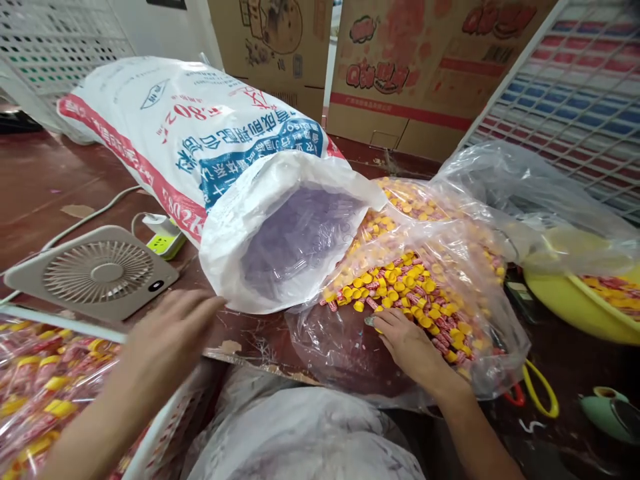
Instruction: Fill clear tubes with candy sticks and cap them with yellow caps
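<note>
My right hand point(400, 337) is at the near edge of the small red-and-white pieces with yellow caps point(390, 287). Its fingers are curled, with a small clear, greenish thing point(370, 321) at the tips that I cannot name. These pieces lie in a clear plastic bag point(480, 287), spread open on the table. My left hand point(175, 333), blurred by motion, hovers before the mouth of a white woven sack point(220, 133); its grip is unclear and no held object shows. Inside the sack's mouth, clear plastic items point(300, 233) look purplish in shadow.
Left of the sack are a desk fan point(107, 270) and a power strip point(167, 240). A crate point(165, 420) of larger capped pieces stands near left. On the right are a yellow basin point(570, 300), yellow-handled scissors point(543, 393) and a green object point(607, 413). Cartons point(400, 100) line the back.
</note>
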Available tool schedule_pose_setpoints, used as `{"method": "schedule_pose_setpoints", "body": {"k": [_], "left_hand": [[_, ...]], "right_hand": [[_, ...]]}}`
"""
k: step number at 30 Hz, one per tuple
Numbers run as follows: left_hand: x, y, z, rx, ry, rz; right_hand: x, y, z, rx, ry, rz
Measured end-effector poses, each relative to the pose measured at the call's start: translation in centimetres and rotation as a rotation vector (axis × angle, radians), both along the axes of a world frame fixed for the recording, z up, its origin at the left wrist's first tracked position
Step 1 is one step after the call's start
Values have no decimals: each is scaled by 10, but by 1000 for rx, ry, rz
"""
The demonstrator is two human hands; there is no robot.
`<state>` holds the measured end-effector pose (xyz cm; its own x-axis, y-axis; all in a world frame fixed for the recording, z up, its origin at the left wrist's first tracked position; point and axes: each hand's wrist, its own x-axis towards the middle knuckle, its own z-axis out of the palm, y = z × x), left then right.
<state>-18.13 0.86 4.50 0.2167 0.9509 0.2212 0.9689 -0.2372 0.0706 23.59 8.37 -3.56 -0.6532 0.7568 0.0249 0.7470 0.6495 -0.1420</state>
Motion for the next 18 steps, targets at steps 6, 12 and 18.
{"method": "schedule_pose_setpoints", "body": {"k": [6,12,18], "left_hand": [[84,105,-6,-78,331,-12],[74,117,-13,-91,154,-6],[98,66,-12,-362,-839,-86]], "right_hand": [[3,-7,3,115,133,-65],[-16,-19,20,71,678,-291],[-66,-14,36,-316,1300,-471]]}}
